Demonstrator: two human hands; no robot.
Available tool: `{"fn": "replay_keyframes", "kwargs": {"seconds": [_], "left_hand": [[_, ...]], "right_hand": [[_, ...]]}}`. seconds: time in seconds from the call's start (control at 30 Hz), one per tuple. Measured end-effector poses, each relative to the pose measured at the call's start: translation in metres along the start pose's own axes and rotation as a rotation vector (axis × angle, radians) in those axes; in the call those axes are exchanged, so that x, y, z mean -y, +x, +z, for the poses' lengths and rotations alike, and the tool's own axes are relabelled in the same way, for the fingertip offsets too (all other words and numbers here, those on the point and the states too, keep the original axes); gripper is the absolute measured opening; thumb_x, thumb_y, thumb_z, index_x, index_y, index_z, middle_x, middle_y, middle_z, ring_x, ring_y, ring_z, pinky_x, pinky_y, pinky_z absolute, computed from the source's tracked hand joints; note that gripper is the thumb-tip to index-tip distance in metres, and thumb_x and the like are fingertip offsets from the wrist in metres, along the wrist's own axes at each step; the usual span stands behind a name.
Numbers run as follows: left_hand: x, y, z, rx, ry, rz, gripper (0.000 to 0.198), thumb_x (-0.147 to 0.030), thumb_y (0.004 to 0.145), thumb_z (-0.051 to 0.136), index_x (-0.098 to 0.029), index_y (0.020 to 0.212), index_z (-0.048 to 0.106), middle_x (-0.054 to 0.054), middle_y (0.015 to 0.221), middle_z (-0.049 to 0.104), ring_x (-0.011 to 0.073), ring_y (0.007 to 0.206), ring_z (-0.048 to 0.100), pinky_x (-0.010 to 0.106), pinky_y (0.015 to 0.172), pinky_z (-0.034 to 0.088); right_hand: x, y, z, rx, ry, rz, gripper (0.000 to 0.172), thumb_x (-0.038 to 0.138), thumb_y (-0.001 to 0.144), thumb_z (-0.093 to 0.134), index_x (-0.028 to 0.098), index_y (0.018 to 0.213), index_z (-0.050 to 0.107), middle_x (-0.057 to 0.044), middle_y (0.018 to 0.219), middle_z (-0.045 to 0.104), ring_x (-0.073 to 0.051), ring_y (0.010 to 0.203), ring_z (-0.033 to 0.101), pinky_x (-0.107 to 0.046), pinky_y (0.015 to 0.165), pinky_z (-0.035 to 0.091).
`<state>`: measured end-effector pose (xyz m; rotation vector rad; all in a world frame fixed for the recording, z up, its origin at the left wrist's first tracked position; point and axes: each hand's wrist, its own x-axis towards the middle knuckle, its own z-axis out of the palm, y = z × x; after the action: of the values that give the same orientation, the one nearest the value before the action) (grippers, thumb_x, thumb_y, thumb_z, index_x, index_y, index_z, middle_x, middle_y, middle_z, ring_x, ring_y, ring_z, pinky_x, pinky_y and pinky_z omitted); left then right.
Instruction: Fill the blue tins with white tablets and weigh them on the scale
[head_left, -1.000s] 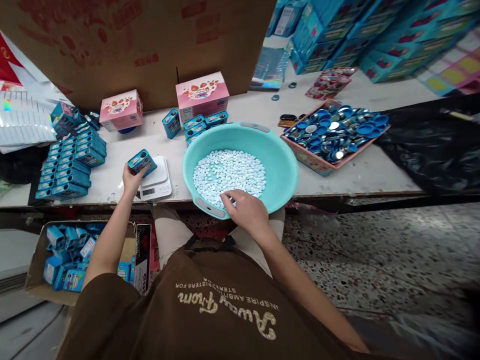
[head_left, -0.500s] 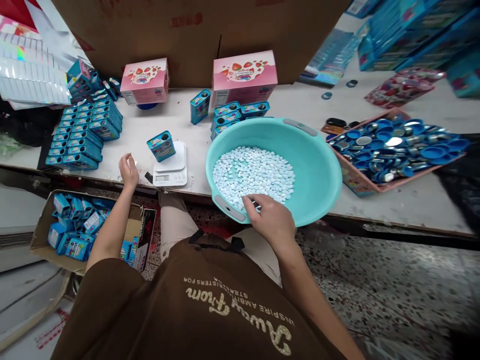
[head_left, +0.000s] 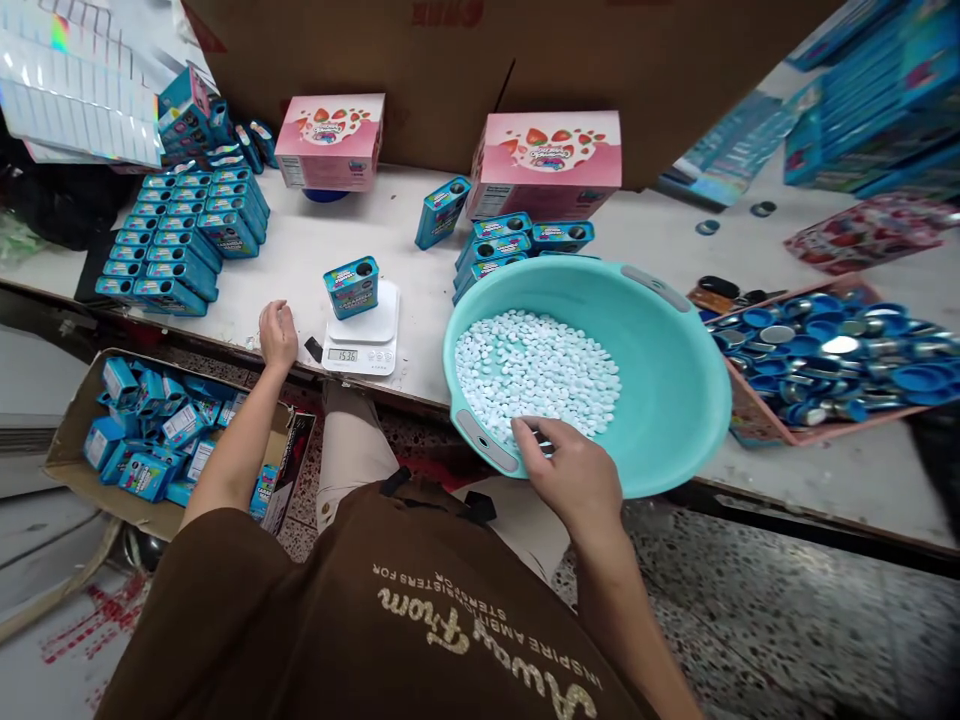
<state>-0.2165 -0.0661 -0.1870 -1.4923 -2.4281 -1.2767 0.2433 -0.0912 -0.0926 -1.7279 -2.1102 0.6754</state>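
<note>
A white digital scale (head_left: 361, 352) stands at the table's front edge, its display showing digits like 1536. On its plate is a blue candy tin (head_left: 352, 289) with a dark round opening in its top. My left hand (head_left: 278, 335) rests on the table left of the scale, fingers loosely bent, holding nothing that I can see. Over the near rim of a turquoise basin (head_left: 675, 390) is my right hand (head_left: 574, 470), its thumb and fingers apart beside small white candies (head_left: 536, 365). Part of its fingertips is hidden; no candy shows between them.
Rows of blue tins (head_left: 172, 240) stand at the left. A cardboard box of tins (head_left: 150, 435) sits below the table. Two pink boxes (head_left: 551, 150) stand at the back, near several more tins (head_left: 499, 235). A pink tray (head_left: 810, 430) of blue and silver lids is at right.
The scale display has gone from zero to a number, with the tin on the plate in both frames. The whole view has shifted; both hands keep nearly the same places.
</note>
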Motion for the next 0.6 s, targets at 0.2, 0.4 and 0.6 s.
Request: {"fn": "replay_keyframes", "kwargs": {"seconds": [0.2, 0.4, 0.6], "left_hand": [[-0.001, -0.001, 0.001, -0.014, -0.046, -0.022, 0.064, -0.070, 0.094, 0.025, -0.018, 0.103, 0.061, 0.015, 0.108, 0.063, 0.0276, 0.114, 0.057, 0.043, 0.106, 0.041], [-0.003, -0.002, 0.001, -0.017, -0.074, -0.041, 0.054, -0.065, 0.095, 0.031, -0.020, 0.098, 0.060, 0.014, 0.105, 0.063, 0.0268, 0.112, 0.056, 0.041, 0.105, 0.039], [-0.005, 0.000, 0.000, -0.011, -0.051, -0.058, 0.040, -0.053, 0.098, 0.034, -0.020, 0.096, 0.057, 0.014, 0.104, 0.063, 0.0274, 0.111, 0.054, 0.043, 0.106, 0.037]], "right_hand": [[0.001, 0.000, -0.003, 0.062, 0.019, 0.011, 0.039, 0.049, 0.090, 0.046, 0.022, 0.088, 0.074, -0.009, 0.093, 0.076, -0.022, 0.073, 0.067, -0.031, 0.063, 0.044], [-0.012, 0.033, -0.002, 0.370, -0.002, -0.118, 0.031, 0.048, 0.088, 0.053, 0.025, 0.093, 0.074, -0.005, 0.098, 0.077, -0.023, 0.080, 0.069, -0.031, 0.065, 0.047], [0.004, 0.101, 0.026, 0.468, -0.197, -0.238, 0.035, 0.041, 0.086, 0.060, 0.018, 0.110, 0.070, -0.012, 0.109, 0.073, -0.022, 0.086, 0.067, -0.028, 0.064, 0.044]]}}
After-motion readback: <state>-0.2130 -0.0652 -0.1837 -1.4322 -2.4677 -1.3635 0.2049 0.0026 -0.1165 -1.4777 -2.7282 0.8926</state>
